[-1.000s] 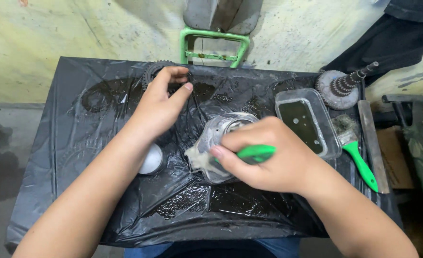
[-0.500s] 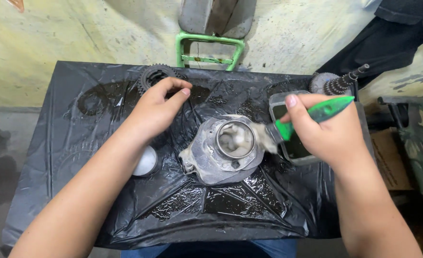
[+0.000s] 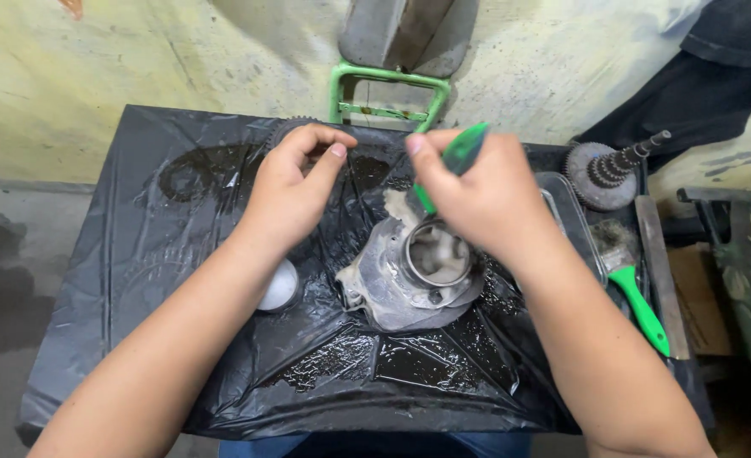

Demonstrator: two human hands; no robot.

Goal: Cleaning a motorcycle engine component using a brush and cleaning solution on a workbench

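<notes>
A grey metal engine cylinder (image 3: 409, 276) lies on the wet black plastic sheet (image 3: 180, 220), its round bore facing up. My right hand (image 3: 486, 199) grips a green-handled brush (image 3: 456, 157), whose pale bristles touch the cylinder's far rim. My left hand (image 3: 295, 191) rests curled on the sheet just left of the cylinder, its fingertips over a dark toothed gear at the back; I see nothing held in it. A small round silver part (image 3: 280, 287) peeks out from under my left wrist.
A clear tray (image 3: 575, 225) of dark liquid sits behind my right forearm. A second green-handled brush (image 3: 634, 284) and a geared shaft (image 3: 609, 170) lie at the right edge. A green metal frame (image 3: 388, 89) stands behind the table.
My right hand has carried the brush from the tray at the right back to the cylinder's far rim. The left hand has stayed nearly in place.
</notes>
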